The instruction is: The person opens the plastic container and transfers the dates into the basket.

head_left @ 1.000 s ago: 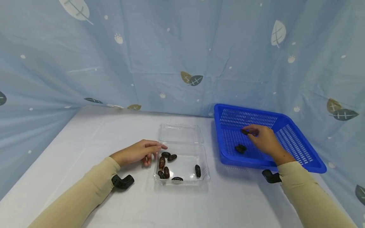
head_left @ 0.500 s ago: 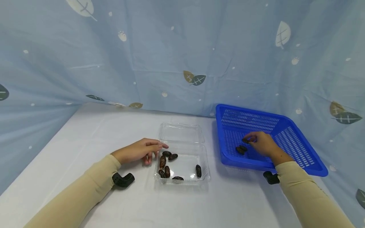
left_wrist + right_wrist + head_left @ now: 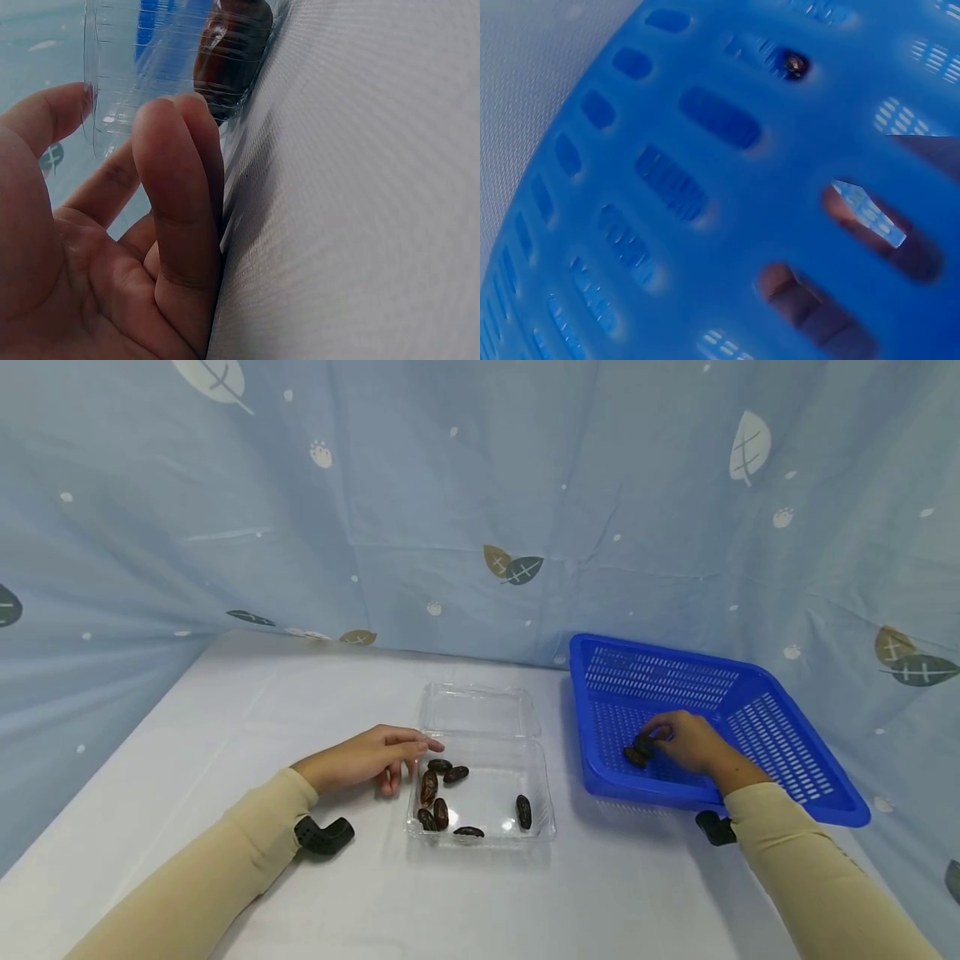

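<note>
In the head view my right hand [image 3: 688, 743] reaches into the blue plastic basket [image 3: 660, 793] and pinches a dark date [image 3: 643, 744] between thumb and fingertips. Against it lie other dates [image 3: 634, 757] on the basket floor. Through the basket wall [image 3: 727, 240] in the right wrist view, parts of the fingers [image 3: 802, 304] show; the pinch itself is hidden there. My left hand [image 3: 363, 760] rests at the left edge of a clear clamshell box [image 3: 487, 785], fingers loosely bent and touching its wall. Several brown dates [image 3: 429, 787] lie inside the box, mostly along its left side.
The box's hinged lid [image 3: 480, 710] lies folded back behind it. A white cloth [image 3: 300, 893] covers the table. Behind, a blue leaf-print curtain [image 3: 420, 510] hangs close to the basket's far side.
My right hand has lowered the date toward the basket floor, beside the other dates there. The left hand stays at the box's edge. The head view has shifted slightly.
</note>
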`<state>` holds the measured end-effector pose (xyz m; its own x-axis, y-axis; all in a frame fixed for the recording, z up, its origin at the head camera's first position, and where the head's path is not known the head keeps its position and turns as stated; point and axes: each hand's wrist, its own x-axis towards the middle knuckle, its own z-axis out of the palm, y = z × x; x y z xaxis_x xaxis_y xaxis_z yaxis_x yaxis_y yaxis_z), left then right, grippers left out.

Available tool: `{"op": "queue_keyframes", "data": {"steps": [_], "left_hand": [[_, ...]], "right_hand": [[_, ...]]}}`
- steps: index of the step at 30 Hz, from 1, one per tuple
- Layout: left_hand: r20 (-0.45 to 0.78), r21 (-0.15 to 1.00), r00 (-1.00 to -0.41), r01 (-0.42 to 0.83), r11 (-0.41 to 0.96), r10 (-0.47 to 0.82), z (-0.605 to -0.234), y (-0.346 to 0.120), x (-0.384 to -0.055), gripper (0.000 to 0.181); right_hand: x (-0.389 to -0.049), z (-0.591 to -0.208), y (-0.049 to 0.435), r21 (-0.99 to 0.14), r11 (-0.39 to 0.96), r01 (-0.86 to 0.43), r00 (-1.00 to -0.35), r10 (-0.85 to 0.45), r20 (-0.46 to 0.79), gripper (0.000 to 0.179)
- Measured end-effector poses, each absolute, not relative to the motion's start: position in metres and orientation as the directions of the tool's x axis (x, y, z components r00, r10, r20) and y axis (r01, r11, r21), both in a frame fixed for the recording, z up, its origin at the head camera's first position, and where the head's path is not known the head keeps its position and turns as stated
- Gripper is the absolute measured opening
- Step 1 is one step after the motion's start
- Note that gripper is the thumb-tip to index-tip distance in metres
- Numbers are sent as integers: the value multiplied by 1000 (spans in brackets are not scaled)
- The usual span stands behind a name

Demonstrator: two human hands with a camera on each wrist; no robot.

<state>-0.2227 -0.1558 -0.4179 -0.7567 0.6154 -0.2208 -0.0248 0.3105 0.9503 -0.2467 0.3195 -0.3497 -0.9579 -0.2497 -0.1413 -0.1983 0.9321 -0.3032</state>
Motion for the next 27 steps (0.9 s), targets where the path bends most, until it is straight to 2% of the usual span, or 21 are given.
{"op": "queue_keyframes", "data": {"steps": [9, 13, 20, 23, 27], "left_hand": [[-216, 951, -758, -21, 309, 615, -418, -156, -224, 44], [-220, 950, -755, -24, 310, 618, -418, -156, -223, 44], [-212, 954, -756, -21, 300, 619, -416, -156, -222, 45], [-220, 952, -753, -27, 305, 620, -415, -155, -221, 45], [-220, 951, -756, -25, 308, 617, -414, -155, -221, 45]], "right_hand": [[-246, -348, 319, -314, 932, -182, -953, -246, -178, 25], [-245, -348, 318, -310, 930, -196, -959, -248, -136, 25], [-231, -330, 304, -342, 904, -258, -966, -245, 82, 25], [-222, -323, 289, -367, 866, -339, -937, -276, 216, 21], [-211, -320, 263, -372, 805, -462, -866, -321, 383, 17]]}}
